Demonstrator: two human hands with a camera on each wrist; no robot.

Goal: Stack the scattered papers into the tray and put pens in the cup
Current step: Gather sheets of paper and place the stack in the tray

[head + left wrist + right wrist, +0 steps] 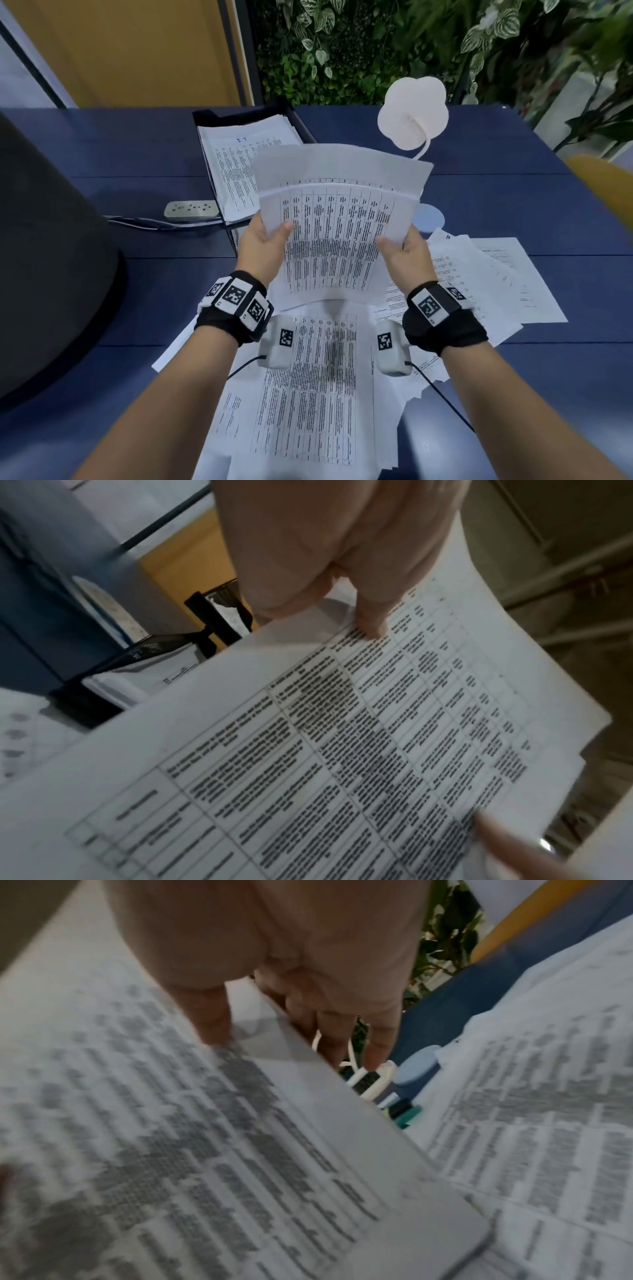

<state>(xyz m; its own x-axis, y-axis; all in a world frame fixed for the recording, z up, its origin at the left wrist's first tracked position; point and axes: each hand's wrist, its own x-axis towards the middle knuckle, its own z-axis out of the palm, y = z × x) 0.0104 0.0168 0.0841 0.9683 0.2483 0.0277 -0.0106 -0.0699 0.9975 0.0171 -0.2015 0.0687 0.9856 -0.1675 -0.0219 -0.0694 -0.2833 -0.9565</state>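
Note:
Both hands hold one sheaf of printed papers up off the blue table, just in front of the tray. My left hand pinches its left edge, thumb on top. My right hand pinches the right edge, thumb on the print and fingers beneath. The black mesh tray behind holds a stack of sheets; its rim shows in the left wrist view. More scattered papers lie below my wrists and to the right. Dark and teal pen-like ends lie beside the sheets.
A white flower-shaped lamp rises behind the sheaf, with a light blue round object at its foot. A power strip and cable lie left of the tray. A large dark object fills the left side; plants stand behind.

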